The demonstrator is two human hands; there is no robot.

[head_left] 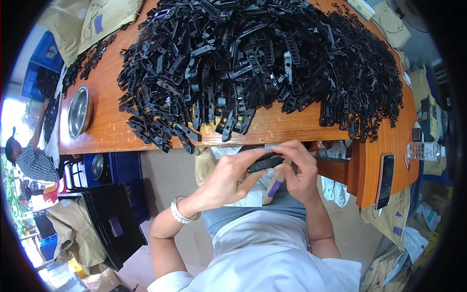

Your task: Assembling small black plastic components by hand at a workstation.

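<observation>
A small black plastic part (265, 163), long and narrow, is held between my two hands just past the table's near edge, above my lap. My left hand (232, 177) pinches its left end between thumb and fingers. Around the other end, the fingers and thumb of my right hand (300, 170) are closed, hiding part of it. In front of my hands a large heap of similar black plastic parts (228, 63) covers much of the wooden table (292, 121). Several loose parts lie at the heap's near edge, closest to my hands.
A metal bowl (80, 113) sits at the table's left, and a phone (385, 181) lies at its right edge near a clear plastic bottle (423, 151). Black crates (114, 224) and brown bags (73, 228) stand at lower left. Another person (31, 158) is at far left.
</observation>
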